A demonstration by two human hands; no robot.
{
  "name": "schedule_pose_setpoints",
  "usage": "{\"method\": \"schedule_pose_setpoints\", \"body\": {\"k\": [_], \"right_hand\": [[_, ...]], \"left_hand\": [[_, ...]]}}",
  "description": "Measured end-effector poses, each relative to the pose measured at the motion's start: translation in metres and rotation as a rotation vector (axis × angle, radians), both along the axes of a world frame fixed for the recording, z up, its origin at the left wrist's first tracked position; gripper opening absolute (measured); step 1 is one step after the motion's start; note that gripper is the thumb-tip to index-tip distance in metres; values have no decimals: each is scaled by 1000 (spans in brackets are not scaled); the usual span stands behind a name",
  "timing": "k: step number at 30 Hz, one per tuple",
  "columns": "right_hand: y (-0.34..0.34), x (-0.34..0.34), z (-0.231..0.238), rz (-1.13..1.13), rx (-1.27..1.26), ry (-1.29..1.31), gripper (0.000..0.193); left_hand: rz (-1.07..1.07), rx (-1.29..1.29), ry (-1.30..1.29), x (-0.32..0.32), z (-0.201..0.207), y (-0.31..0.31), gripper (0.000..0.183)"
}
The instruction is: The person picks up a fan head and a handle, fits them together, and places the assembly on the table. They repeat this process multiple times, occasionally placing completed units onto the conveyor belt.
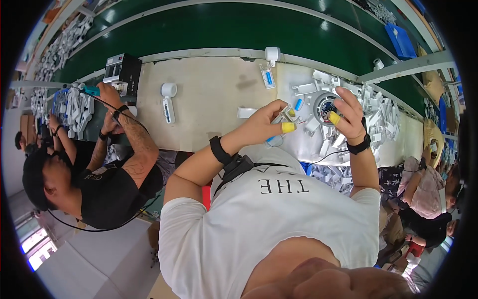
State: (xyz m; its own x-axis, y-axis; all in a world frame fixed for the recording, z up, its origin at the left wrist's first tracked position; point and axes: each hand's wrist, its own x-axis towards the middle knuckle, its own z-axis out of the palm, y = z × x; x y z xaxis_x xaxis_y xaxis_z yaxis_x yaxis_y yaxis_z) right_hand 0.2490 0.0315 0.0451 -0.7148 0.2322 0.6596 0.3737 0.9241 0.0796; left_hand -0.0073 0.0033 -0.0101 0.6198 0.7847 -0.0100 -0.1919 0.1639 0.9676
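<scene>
My left hand (269,119), with yellow wrap on a digit, is closed on a white plastic housing (285,114), its fingers hiding part of it. Over the right edge of a round white dish-like piece (317,103) hovers my right hand (350,117). Its fingers are apart, and its yellow-wrapped thumb overlaps the dish; whether it touches is not clear. Small dark and blue bits show inside the dish. Between the hands lies a blue cylinder (298,104). Another blue piece (274,141) sits below my left hand, partly hidden.
White plastic parts (386,114) heap up on the right. Two white handheld devices with round heads (169,90) (272,54) lie on the table (214,94). A co-worker (114,164) at left holds a teal tool (90,90) beside a black machine (130,74). Behind runs a green belt (199,32).
</scene>
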Motion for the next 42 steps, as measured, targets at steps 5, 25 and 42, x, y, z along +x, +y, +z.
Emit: {"method": "schedule_pose_setpoints", "body": {"k": [5, 25, 42], "right_hand": [[-4, 0, -4, -41, -7, 22, 28], [-2, -13, 15, -114, -24, -86, 28], [-8, -13, 23, -129, -198, -150, 51]], "left_hand": [[-124, -371, -298, -2, 23, -2, 28], [133, -112, 184, 5, 28, -16, 18], [230, 320, 491, 12, 22, -8, 29]]}}
